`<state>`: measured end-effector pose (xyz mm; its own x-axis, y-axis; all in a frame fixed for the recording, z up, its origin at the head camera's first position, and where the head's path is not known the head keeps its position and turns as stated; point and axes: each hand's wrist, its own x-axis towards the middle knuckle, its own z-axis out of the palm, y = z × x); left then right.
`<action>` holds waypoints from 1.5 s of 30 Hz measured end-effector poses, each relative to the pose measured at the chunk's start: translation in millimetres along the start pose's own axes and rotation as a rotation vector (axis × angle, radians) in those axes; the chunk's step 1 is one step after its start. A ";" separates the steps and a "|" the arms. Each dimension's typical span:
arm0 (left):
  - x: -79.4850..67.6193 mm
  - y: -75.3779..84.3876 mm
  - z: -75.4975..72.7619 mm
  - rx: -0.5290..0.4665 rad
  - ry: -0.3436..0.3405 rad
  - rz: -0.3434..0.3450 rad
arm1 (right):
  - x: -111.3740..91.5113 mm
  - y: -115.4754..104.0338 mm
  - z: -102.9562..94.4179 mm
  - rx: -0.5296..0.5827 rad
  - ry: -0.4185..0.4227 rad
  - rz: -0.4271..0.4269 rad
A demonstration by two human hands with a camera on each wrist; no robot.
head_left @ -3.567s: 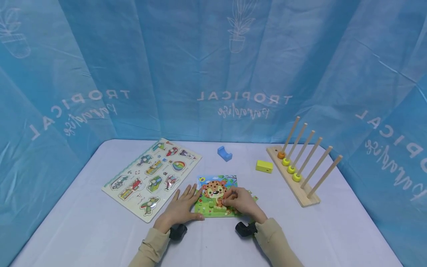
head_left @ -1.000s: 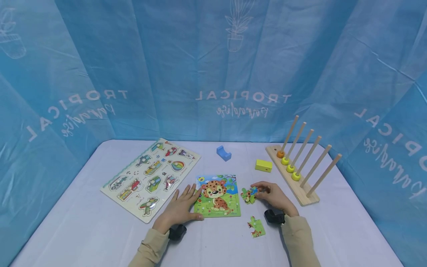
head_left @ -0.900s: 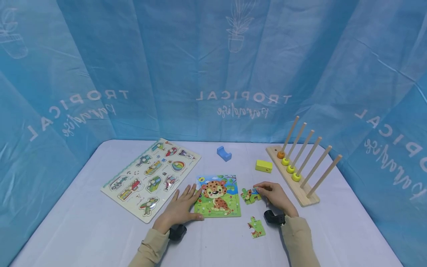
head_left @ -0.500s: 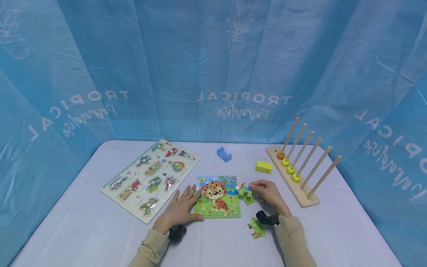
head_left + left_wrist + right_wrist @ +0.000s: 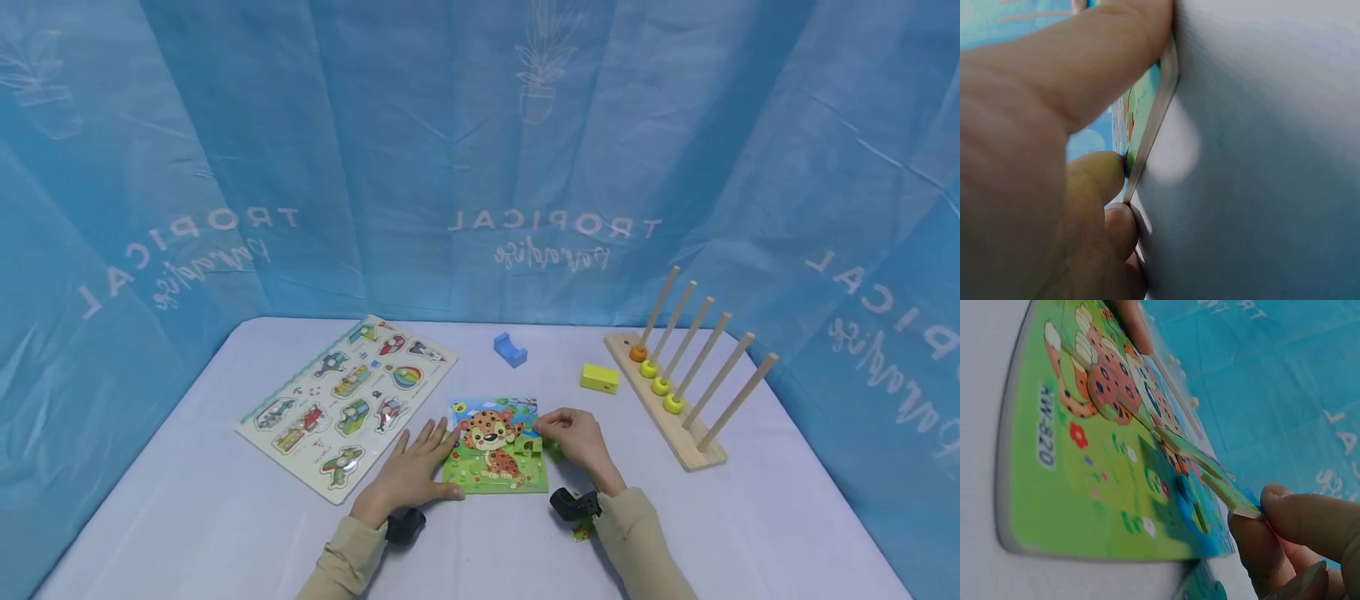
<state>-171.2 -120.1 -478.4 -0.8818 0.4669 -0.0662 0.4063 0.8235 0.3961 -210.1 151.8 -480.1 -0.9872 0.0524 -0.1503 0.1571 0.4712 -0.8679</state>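
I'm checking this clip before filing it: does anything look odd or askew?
Mainly the blue backdrop: its TROPICAL lettering reads backwards. A puzzle piece tilts over the leopard board, but the right hand pinches it.

Hands: two, the right hand (image 5: 577, 442) at the grip, the left hand (image 5: 411, 473) left of it.
Pinched puzzle piece (image 5: 1210, 472): one, in the grip.
Leopard board (image 5: 536, 485): one, under and left of the grip.
Loose puzzle pieces (image 5: 582, 531): two showing, both partly hidden, one just beside the grip, one nearer the person.
Vehicle board (image 5: 311, 467): one, well left of the grip.
Vehicle figures (image 5: 390, 414): eleven, the train taken as one.
Rod stand (image 5: 690, 450): one, right of the grip.
Rods (image 5: 737, 403): six.
Beads (image 5: 673, 404): four, three yellow, one orange.
Blue block (image 5: 513, 357): one, beyond the grip.
Yellow block (image 5: 599, 378): one, beyond and right.
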 end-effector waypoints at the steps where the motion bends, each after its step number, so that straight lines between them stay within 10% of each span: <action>1: 0.0 0.5 0.3 0.002 -0.002 0.001 | -0.5 0.1 0.5 -0.007 0.000 -0.005; 35: 0.1 -0.4 1.5 0.035 -0.012 -0.007 | -8.6 -0.4 20.9 -0.387 0.117 -0.154; 40: -0.5 -0.2 1.2 0.030 -0.014 -0.001 | -4.5 4.8 11.3 -0.258 0.044 -0.161; 45: -0.1 -0.3 2.6 0.018 -0.010 -0.006 | 7.6 20.4 -10.0 0.165 -0.039 -0.092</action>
<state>-170.6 -119.6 -481.0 -0.8821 0.4647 -0.0775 0.4050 0.8320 0.3792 -214.7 170.6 -494.2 -0.9964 -0.0203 -0.0820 0.0711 0.3216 -0.9442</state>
